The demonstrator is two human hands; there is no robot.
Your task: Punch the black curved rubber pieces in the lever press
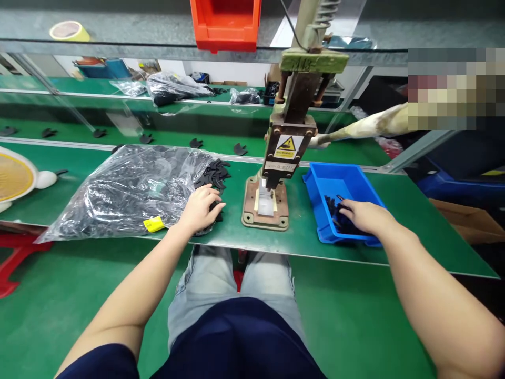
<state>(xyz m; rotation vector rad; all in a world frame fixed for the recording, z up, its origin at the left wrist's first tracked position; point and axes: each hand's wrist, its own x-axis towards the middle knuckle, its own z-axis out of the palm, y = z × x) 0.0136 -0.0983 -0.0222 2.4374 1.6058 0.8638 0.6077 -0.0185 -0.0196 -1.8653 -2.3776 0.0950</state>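
Observation:
My left hand (200, 209) rests at the mouth of a clear plastic bag (130, 184), its thumb and fingers closed around a black curved plastic part that is partly hidden. More such black plastic parts (215, 172) spill out beside it. On the other side, my right hand (363, 216) reaches into a blue bin (335, 176), fingers pinched among small black pieces (342, 223); one dark piece shows by the fingertips. Between the hands stands a hand press (284, 147), its ram over a light fixture (266, 204) on a metal base.
A pale press lever (369, 125) sticks out to the right. Behind the bench, black parts (240, 149) lie spaced along a green strip. An orange bin (226, 26) and a tape roll (69, 31) sit above. At left is a yellow-and-white round object (16, 176).

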